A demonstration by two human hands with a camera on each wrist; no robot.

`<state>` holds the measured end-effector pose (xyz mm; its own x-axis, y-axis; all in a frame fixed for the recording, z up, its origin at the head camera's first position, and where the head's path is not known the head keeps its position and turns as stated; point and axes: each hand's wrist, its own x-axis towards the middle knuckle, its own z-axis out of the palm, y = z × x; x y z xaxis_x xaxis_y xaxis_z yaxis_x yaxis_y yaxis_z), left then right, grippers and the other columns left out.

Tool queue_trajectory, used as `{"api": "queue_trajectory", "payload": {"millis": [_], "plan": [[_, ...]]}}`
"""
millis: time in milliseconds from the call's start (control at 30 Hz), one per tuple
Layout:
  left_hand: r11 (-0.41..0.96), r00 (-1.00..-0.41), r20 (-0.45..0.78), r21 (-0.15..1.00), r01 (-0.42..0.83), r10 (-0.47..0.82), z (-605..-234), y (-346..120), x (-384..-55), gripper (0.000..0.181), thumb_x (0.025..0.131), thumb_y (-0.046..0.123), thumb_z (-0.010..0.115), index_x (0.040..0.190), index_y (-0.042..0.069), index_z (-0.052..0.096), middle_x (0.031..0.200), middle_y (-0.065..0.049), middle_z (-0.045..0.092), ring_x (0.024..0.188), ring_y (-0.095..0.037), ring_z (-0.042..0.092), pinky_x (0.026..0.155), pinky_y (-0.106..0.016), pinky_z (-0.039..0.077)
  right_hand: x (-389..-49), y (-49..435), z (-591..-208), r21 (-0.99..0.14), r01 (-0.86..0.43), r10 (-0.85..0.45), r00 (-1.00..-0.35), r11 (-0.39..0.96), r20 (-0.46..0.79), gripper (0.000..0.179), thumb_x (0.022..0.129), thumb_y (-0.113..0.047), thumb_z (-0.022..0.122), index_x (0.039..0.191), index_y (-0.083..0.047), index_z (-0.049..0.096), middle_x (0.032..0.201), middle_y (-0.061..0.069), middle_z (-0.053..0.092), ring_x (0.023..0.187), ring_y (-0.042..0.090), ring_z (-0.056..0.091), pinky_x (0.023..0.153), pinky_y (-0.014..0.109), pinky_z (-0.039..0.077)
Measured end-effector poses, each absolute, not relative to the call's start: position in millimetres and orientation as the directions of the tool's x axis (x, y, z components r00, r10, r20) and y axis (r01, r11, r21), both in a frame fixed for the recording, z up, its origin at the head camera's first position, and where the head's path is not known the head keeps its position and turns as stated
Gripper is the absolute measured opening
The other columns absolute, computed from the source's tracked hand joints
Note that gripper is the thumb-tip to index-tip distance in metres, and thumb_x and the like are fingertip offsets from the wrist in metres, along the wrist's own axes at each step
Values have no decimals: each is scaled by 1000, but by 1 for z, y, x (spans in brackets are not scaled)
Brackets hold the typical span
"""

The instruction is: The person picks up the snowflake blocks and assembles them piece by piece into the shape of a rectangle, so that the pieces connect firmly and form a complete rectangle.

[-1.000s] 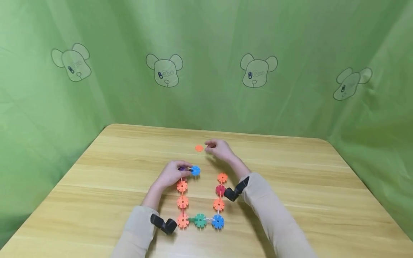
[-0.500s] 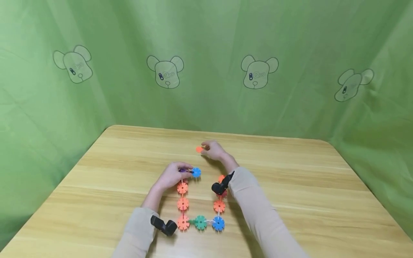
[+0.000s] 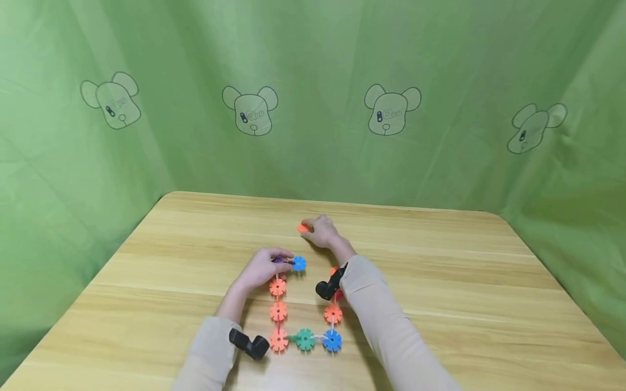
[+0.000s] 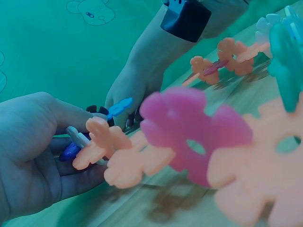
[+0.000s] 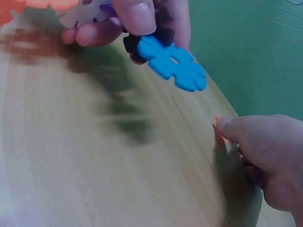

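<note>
My left hand [image 3: 261, 267] grips the far left end of a U-shaped chain of notched plastic interlocking discs. A purple disc [image 4: 70, 152] and a black disc [image 5: 164, 34] lie between its thumb and fingers. From there a blue disc [image 5: 177, 66] sticks out to the right, raised over the wood. Farther back, my right hand [image 3: 323, 232] pinches a single orange disc [image 3: 301, 228] by its near edge; in the right wrist view only an orange sliver shows at the thumb tip. The chain's left side continues through orange discs [image 3: 278, 311] toward me.
A green disc [image 3: 305, 339] and a dark blue disc [image 3: 332, 341] form the chain's near side. Its right side, with an orange disc [image 3: 333, 313], runs partly under my right sleeve [image 3: 374, 293]. A green curtain [image 3: 313, 163] hangs behind the wooden table [image 3: 440, 260].
My right hand has moved left to the loose orange disc and now pinches it. The right forearm has swung left over the chain's right side. My left hand keeps its grip in place.
</note>
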<state>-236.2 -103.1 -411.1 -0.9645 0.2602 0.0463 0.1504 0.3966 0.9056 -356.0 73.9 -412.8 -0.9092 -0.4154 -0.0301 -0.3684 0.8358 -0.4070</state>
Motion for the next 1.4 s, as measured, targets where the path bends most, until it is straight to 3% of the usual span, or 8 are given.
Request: {"api": "queue_trajectory", "payload": {"millis": [267,567,800,1000,1400], "plan": [[384,-963,53,910,156,265,-413,-102,-237,26,83,7,66,107,-2,65,91,-9,67,64,-13,60,62,-28,51,-359,80,-414,-466,-387,-425,-905,795,28,28,87,-19,65,112,-8,62,104,15,52,98,28,45,85,40,39],[370,-962,39,918,141,269,-412,-102,-236,27,83,8,67,108,-2,65,85,-8,66,64,-15,60,62,-29,51,-357,102,-409,-622,-364,-456,-890,693,12,22,78,-3,70,95,-7,57,84,8,54,78,22,49,64,29,39],[397,-965,51,905,155,259,-412,-103,-236,27,82,10,68,108,0,66,88,-6,66,66,-15,60,64,-29,51,-349,119,-410,-678,-396,-487,-871,619,63,14,79,1,65,93,-3,61,73,5,56,69,17,51,61,26,41],[406,-963,55,899,162,263,-412,-104,-237,29,83,11,67,110,2,66,92,-7,67,67,-14,60,66,-28,50,-336,130,-409,-773,-321,-446,-893,547,56,15,82,4,63,96,2,59,74,8,58,62,16,55,57,27,49],[407,-958,70,895,183,278,-412,-105,-235,28,84,10,66,111,1,66,93,-7,67,64,-14,59,63,-28,50,-296,134,-401,-889,-235,-345,-934,394,94,15,84,0,64,95,2,54,79,11,60,71,27,62,60,32,52]]}}
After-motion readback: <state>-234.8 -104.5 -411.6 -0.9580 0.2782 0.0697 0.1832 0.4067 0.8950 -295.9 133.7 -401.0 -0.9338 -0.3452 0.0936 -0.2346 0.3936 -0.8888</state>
